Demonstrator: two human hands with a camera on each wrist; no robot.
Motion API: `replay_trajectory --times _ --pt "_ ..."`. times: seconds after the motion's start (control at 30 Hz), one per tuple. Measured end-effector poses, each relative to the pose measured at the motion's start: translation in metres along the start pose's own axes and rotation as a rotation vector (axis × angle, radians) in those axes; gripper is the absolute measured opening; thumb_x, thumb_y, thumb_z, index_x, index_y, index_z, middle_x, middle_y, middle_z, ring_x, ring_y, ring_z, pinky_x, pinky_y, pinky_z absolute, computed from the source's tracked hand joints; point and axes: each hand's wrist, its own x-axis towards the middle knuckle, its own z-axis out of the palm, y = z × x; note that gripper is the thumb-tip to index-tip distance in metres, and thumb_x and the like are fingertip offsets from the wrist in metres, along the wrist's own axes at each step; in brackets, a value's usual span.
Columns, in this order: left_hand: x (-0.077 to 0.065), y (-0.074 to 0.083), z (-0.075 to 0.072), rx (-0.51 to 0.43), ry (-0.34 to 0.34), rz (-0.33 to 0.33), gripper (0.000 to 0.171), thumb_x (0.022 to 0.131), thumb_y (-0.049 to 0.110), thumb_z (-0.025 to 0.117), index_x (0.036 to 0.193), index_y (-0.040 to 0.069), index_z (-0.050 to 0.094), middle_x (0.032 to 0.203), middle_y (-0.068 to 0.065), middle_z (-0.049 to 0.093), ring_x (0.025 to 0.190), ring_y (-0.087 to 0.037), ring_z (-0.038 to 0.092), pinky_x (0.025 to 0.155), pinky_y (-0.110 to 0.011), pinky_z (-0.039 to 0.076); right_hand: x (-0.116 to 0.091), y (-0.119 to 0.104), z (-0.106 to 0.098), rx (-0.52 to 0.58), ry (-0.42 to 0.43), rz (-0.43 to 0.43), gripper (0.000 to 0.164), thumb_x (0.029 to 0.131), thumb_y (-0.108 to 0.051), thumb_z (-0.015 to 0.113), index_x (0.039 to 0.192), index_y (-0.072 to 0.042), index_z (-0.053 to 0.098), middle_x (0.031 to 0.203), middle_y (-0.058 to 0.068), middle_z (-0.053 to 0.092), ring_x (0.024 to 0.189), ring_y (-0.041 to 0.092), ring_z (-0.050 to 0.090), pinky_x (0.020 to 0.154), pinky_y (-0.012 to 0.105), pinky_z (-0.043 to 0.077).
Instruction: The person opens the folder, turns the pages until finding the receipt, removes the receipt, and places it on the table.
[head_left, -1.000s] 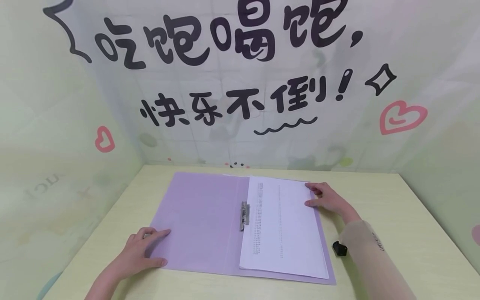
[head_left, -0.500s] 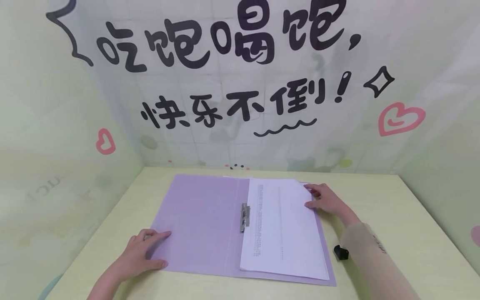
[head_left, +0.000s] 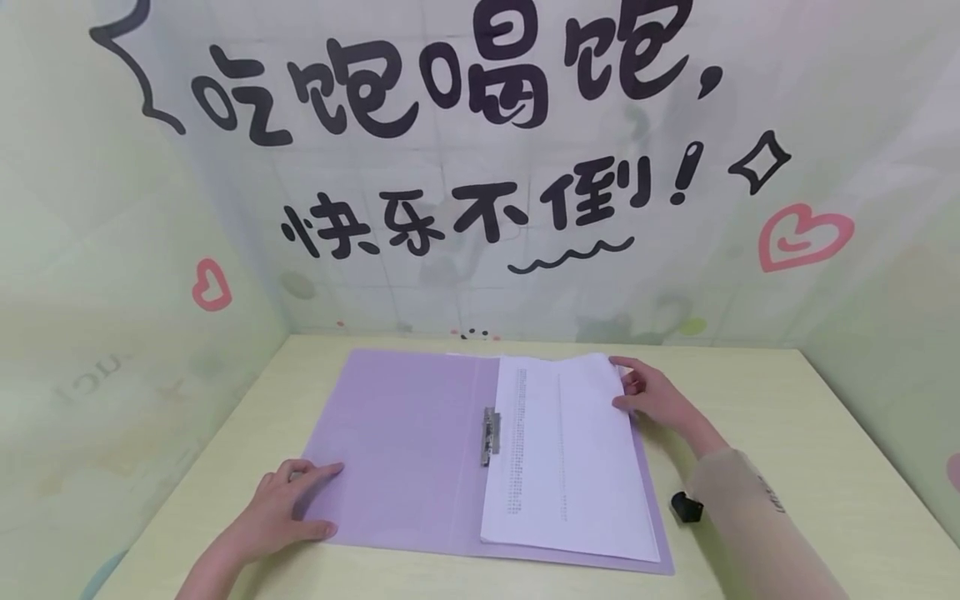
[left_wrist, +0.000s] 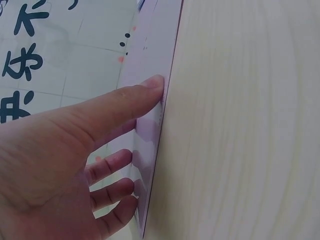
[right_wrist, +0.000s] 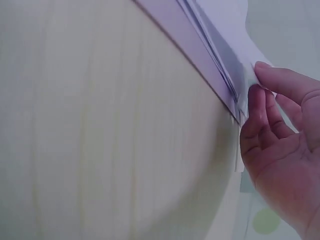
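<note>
A purple folder (head_left: pixel 397 450) lies spread flat on the table, a metal clip (head_left: pixel 490 435) on the right of its fold. White printed sheets (head_left: pixel 577 467) lie in a stack over its right half. My left hand (head_left: pixel 281 508) rests on the left cover's outer edge, index finger and thumb extended. In the left wrist view, the thumb touches the folder (left_wrist: pixel 152 100) near its edge. At the stack's far right corner, my right hand (head_left: pixel 652 396) pinches a sheet. The right wrist view shows that paper (right_wrist: pixel 227 30) lifted and bent between thumb and curled fingers, several sheets lying below.
A small black object (head_left: pixel 686 507) lies on the pale wooden table (head_left: pixel 810 467), beside the right forearm. Behind the table stands a printed wall covering (head_left: pixel 480 292) with black lettering, and side panels rise at left and right.
The right hand's fingers have shifted slightly at the far corner, and the top sheet's far edge now bulges upward. The left hand has stayed in place on the cover.
</note>
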Motion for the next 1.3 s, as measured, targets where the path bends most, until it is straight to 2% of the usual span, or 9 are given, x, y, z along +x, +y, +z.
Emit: replay_trajectory --times 0.1,0.2,0.33,0.47,0.7,0.9,1.3 --pt "0.0 0.001 0.0 0.0 -0.002 -0.001 0.075 0.069 0.04 0.086 0.134 0.016 0.06 0.126 -0.017 0.049 0.104 -0.032 0.045 0.083 -0.046 0.044 -0.002 -0.003 -0.001 0.041 0.024 -0.029 0.067 0.088 -0.006 0.071 0.148 -0.005 0.04 0.107 0.022 0.055 0.086 0.021 0.051 0.068 0.021 0.046" --pt "0.0 0.001 0.0 0.003 0.001 0.0 0.075 0.069 0.041 0.086 0.135 0.016 0.059 0.126 -0.018 0.049 0.105 -0.033 0.045 0.083 -0.047 0.044 -0.004 -0.007 -0.002 0.069 0.042 -0.071 0.056 0.088 -0.003 0.07 0.14 -0.002 0.049 0.106 0.023 0.056 0.085 0.02 0.054 0.068 0.02 0.048" --pt "0.0 0.001 0.001 0.0 0.003 -0.002 0.074 0.069 0.041 0.086 0.134 0.016 0.059 0.126 -0.018 0.049 0.106 -0.034 0.045 0.083 -0.048 0.045 -0.006 -0.013 -0.006 0.043 0.06 -0.099 0.039 0.089 -0.005 0.07 0.127 -0.002 0.06 0.111 0.021 0.061 0.087 0.019 0.056 0.07 0.019 0.05" --pt "-0.001 0.002 0.001 -0.007 -0.001 -0.002 0.074 0.069 0.041 0.086 0.134 0.016 0.06 0.126 -0.018 0.049 0.106 -0.035 0.045 0.084 -0.049 0.045 -0.005 -0.019 -0.014 0.015 0.072 -0.106 0.032 0.089 -0.007 0.071 0.12 -0.001 0.064 0.112 0.02 0.065 0.087 0.017 0.057 0.071 0.018 0.049" --pt "-0.001 0.002 0.001 -0.013 -0.008 -0.008 0.075 0.069 0.04 0.086 0.134 0.016 0.059 0.126 -0.018 0.049 0.105 -0.034 0.045 0.083 -0.046 0.044 0.001 -0.036 -0.032 -0.01 0.014 -0.124 0.036 0.088 -0.015 0.074 0.121 -0.004 0.067 0.116 0.018 0.068 0.09 0.012 0.06 0.073 0.018 0.054" --pt "0.0 0.001 0.0 -0.007 -0.008 -0.011 0.075 0.069 0.041 0.086 0.135 0.016 0.059 0.127 -0.019 0.049 0.107 -0.036 0.045 0.084 -0.049 0.045 0.008 -0.058 -0.046 -0.075 -0.058 -0.139 0.041 0.088 -0.021 0.075 0.126 -0.008 0.066 0.119 0.013 0.068 0.098 0.019 0.061 0.075 0.02 0.052" --pt "-0.002 0.0 0.0 -0.015 -0.005 -0.003 0.074 0.069 0.04 0.086 0.134 0.016 0.06 0.124 -0.016 0.049 0.104 -0.033 0.045 0.083 -0.045 0.044 0.025 -0.099 -0.055 -0.175 -0.123 -0.232 0.035 0.091 -0.021 0.071 0.124 -0.011 0.067 0.12 0.008 0.07 0.098 0.02 0.063 0.082 0.021 0.052"
